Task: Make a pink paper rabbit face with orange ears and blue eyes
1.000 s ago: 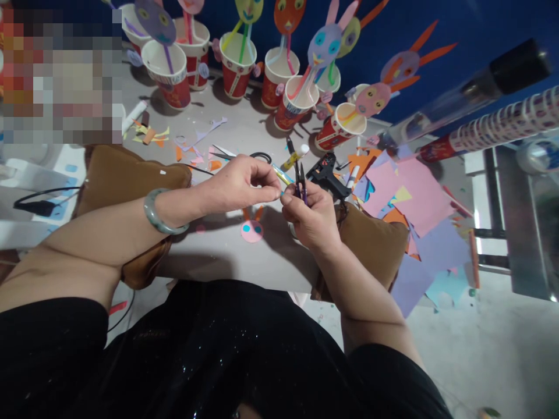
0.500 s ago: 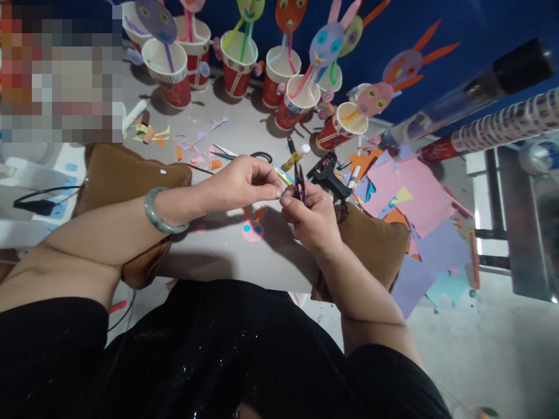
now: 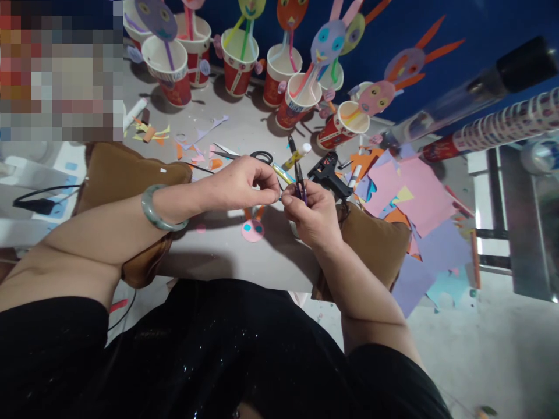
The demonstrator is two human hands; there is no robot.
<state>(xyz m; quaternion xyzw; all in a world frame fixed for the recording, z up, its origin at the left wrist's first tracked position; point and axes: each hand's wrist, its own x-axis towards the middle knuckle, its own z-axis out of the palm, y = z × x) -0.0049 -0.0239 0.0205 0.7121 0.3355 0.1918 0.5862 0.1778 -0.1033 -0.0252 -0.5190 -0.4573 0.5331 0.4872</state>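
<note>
My right hand (image 3: 312, 218) grips small purple snips (image 3: 299, 183), blades pointing up and away from me. My left hand (image 3: 238, 183) is pinched shut right beside it, fingertips meeting the right thumb; whatever small piece it pinches is too tiny to make out. A green bangle (image 3: 159, 212) sits on my left wrist. Both hands hover over the grey table (image 3: 227, 250), just above a pink paper face with blue eyes and orange ears (image 3: 253, 228).
Several red paper cups (image 3: 238, 67) holding straw-mounted paper animal faces line the back. Black scissors (image 3: 261, 156), a glue stick (image 3: 297, 156), a black glue gun (image 3: 327, 174) and loose coloured paper sheets (image 3: 406, 198) lie at right. Brown cushions (image 3: 117, 174) pad both forearms.
Almost nothing: both hands stay pinched together over the pink face, with only a slight shift of the fingers and the snips.
</note>
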